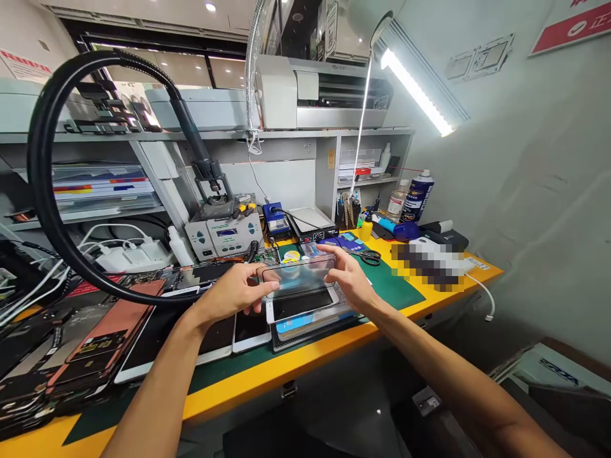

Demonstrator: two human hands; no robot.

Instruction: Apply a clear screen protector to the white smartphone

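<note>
A clear glass screen protector with a dark border is held up between my two hands, tilted over the work pile. My left hand grips its left edge, with the thumb on the near face. At the other end, my right hand pinches the right edge between thumb and fingers. Just below the glass lies a white-framed phone with a dark screen, on top of a stack. A blue-and-clear flat item shows under that phone. The glass hides part of the phone.
Several phones and tablets crowd the left side, under a thick black hose loop. Behind stand a grey hot-air station and a blue soldering unit. Scissors lie on the green mat. A lamp hangs above right.
</note>
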